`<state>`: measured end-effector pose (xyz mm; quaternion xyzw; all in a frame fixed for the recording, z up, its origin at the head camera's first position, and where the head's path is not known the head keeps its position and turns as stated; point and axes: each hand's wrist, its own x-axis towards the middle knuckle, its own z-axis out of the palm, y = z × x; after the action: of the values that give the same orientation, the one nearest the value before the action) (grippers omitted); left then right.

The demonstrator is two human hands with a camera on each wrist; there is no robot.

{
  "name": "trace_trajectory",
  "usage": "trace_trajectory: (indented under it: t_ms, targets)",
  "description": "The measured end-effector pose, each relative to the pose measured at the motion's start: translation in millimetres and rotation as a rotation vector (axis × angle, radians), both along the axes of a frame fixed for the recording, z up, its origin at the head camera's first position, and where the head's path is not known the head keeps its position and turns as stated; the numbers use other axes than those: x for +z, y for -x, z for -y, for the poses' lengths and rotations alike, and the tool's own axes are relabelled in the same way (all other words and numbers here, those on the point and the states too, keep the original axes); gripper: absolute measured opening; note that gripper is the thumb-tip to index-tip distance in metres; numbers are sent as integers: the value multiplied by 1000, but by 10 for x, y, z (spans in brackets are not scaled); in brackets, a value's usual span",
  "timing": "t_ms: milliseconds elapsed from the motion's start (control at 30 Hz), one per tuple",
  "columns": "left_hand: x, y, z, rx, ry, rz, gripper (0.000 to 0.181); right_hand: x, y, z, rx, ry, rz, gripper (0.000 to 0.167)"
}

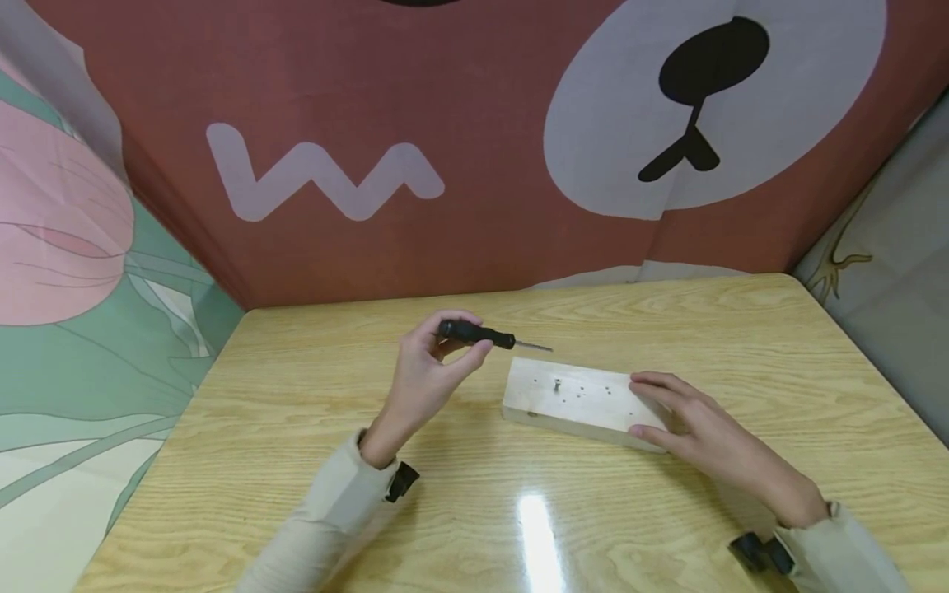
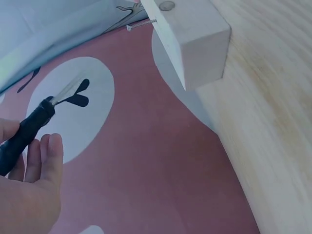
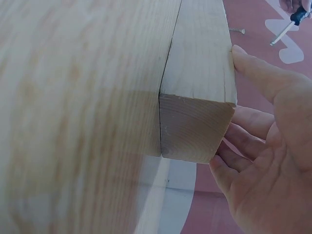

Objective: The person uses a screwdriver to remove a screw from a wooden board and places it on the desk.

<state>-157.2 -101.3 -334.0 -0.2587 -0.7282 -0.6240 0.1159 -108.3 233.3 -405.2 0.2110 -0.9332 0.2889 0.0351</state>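
L hand [image 1: 426, 379] has blk screwdriver [image 1: 474, 333] pinched btwn thumb + fingers, shaft pointing R, tip in air apart from the screw [image 1: 558, 385]. R hand [image 1: 700, 424] grips R end of wood block [image 1: 593, 412], thumb on near side, fingers twd far side. Block lies on table [image 1: 296, 412], screw sticking up from its top nr L end, sm. holes around, from what I see.

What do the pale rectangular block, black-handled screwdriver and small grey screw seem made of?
Pale rectangular block: wood, seemingly unvarnished, growth rings showing. Black-handled screwdriver: dull handle, plastic or rubber; shaft probably metal, silvery. Small grey screw: likely metal, slight shine.
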Motion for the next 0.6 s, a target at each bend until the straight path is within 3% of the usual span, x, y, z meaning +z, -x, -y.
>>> trace_trajectory:
  t_ms: [233, 600]
  targets:
    - [38, -20, -54, -47, -48, 38, 23, 9, -3, -2, 1, 4, 13, 57]
    - [71, 31, -148, -35, -62, 17, 27, 8, -3, 0, 2, 6, 13, 58]
